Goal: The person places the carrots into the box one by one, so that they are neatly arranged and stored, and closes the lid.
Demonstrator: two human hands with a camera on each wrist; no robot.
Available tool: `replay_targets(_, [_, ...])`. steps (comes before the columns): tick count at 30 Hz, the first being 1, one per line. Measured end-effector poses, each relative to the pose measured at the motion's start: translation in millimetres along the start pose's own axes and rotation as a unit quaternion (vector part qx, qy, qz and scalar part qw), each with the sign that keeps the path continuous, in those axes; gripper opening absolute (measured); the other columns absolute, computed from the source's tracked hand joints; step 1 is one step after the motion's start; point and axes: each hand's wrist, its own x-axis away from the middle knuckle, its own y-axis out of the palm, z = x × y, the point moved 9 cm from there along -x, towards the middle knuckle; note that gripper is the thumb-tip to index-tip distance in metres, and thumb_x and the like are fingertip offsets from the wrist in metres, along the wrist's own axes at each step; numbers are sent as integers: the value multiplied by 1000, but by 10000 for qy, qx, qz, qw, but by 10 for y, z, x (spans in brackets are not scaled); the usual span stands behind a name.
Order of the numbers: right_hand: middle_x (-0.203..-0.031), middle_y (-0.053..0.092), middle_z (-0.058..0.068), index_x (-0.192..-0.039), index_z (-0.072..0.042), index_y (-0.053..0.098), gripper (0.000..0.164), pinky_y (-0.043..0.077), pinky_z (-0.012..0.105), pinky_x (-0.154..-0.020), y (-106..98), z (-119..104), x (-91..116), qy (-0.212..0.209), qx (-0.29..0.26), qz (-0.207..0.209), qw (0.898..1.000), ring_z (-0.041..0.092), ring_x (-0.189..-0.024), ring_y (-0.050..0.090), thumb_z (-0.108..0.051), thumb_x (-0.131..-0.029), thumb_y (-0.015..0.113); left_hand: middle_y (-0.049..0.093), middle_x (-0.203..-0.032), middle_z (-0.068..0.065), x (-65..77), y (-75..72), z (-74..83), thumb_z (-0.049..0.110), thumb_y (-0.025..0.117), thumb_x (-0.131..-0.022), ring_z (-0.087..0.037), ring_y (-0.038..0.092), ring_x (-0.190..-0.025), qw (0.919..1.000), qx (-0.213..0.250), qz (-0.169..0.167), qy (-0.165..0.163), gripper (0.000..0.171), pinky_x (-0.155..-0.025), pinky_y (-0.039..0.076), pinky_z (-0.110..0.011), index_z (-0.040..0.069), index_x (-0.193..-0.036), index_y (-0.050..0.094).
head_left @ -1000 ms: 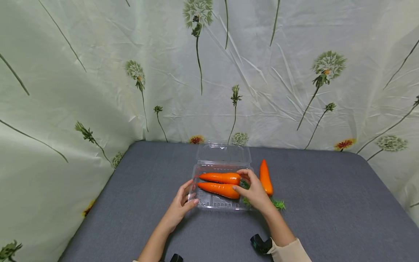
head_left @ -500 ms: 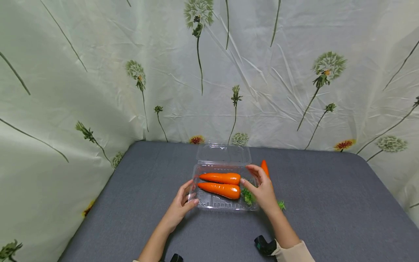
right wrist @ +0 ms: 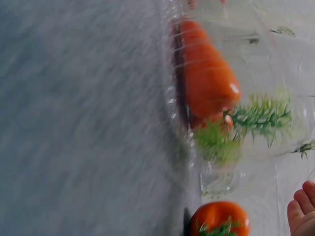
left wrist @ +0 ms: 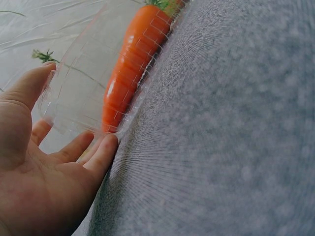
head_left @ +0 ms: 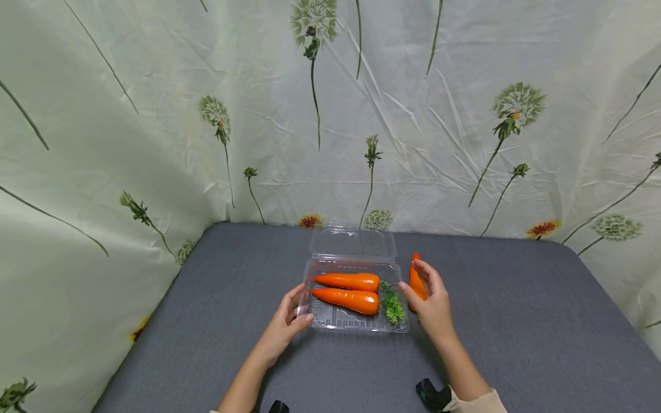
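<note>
Two orange carrots, a back one (head_left: 347, 281) and a front one (head_left: 347, 300), lie side by side in a clear plastic box (head_left: 322, 322), tips to the left. Their green tops (head_left: 395, 308) fold down at the box's right end. My left hand (head_left: 283, 322) holds the box's left end, thumb near the front corner; the left wrist view shows the fingertips (left wrist: 104, 147) against the plastic. Just right of the box, my right hand (head_left: 435, 304) hovers with thumb and fingers spread, holding nothing. It partly covers a third carrot (head_left: 416, 287) standing lengthwise on the table, whose leaves it hides.
The box's clear lid (head_left: 353, 242) is folded back behind it. Grey cloth covers the table (head_left: 516, 321), and a floral curtain (head_left: 439, 143) hangs along its back and left side. Black devices (head_left: 432, 396) are worn at my wrists.
My right hand has let go of the front carrot's top end, leaving it in the box, and moved right to the third carrot. My left hand has stayed on the box.
</note>
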Motion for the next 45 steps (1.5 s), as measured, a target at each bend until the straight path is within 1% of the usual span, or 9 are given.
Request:
replay_targets(7, [-128, 42, 19, -129, 5, 38, 58, 27, 18, -97, -151, 110, 42, 55, 295, 126, 9995, 27, -119, 37, -2, -79, 67, 29, -140, -17, 3, -2, -2, 8, 62, -85, -35, 35, -121, 10000, 25, 34, 12, 65, -90, 38, -40, 17, -139, 26])
replay_targets(10, [-127, 42, 21, -128, 7, 37, 58, 27, 16, -96, -195, 149, 58, 117, 381, 170, 9991, 28, -119, 37, -2, -79, 67, 29, -140, -17, 6, -3, 1, 7, 61, -85, -35, 35, -121, 10000, 26, 47, 50, 66, -89, 38, -41, 17, -140, 26])
replay_targets(15, [-128, 40, 21, -129, 7, 36, 58, 27, 10, -92, -240, 231, 94, 378, 666, 137, 9970, 31, -122, 35, -5, -81, 66, 30, -139, -16, 7, -3, 6, 8, 62, -85, -35, 35, -121, 10000, -15, 26, 57, 66, -90, 37, -39, 18, -140, 26])
replay_targets(17, [-129, 39, 22, -129, 7, 35, 59, 27, 14, -95, -247, 265, 103, 475, 765, 97, 9959, 33, -122, 34, -6, -81, 66, 31, -139, -16, 5, -4, 6, 9, 62, -85, -34, 35, -121, 10000, -37, 11, 39, 66, -89, 38, -37, 19, -139, 27])
replay_targets(22, [-129, 38, 26, -130, 9, 34, 61, 26, 38, -99, -263, 339, 116, 613, 843, 76, 9945, 36, -121, 34, -5, -80, 67, 31, -139, -17, 5, -4, 5, 9, 62, -85, -35, 36, -120, 10000, -28, -5, 33, 66, -87, 39, -31, 18, -139, 27])
replay_targets(24, [-128, 39, 27, -129, 10, 35, 61, 26, 43, -98, -270, 378, 122, 675, 917, 67, 9935, 37, -120, 35, -5, -80, 67, 31, -138, -17, 5, -3, 9, 9, 62, -85, -35, 36, -120, 10000, -17, 0, 29, 65, -87, 40, -30, 18, -139, 27])
replay_targets(33, [-123, 42, 27, -127, 10, 37, 60, 31, 44, -96, -284, 542, 134, 1066, 1346, 8, 9851, 37, -115, 40, -10, -80, 68, 31, -139, -17, 6, -4, 3, 9, 63, -85, -35, 36, -120, 10000, -16, 73, 31, 65, -88, 39, -37, 18, -139, 28])
replay_targets(39, [-124, 40, 27, -128, 9, 35, 65, 34, 45, -93, -269, 676, 149, 1530, 1598, -196, 9750, 38, -111, 42, -17, -79, 69, 32, -138, -16, 1, -6, 6, 7, 62, -85, -34, 37, -119, 10000, -8, 74, -36, 66, -87, 39, -34, 17, -139, 27])
replay_targets(45, [-123, 43, 26, -128, 8, 37, 61, 41, 44, -85, -268, 685, 157, 1728, 1780, -279, 9683, 36, -103, 50, -17, -81, 67, 30, -138, -22, 41, 36, 159, 3, 60, -85, -39, 36, -119, 9999, -80, 40, -73, 66, -88, 39, -37, 7, -140, 23])
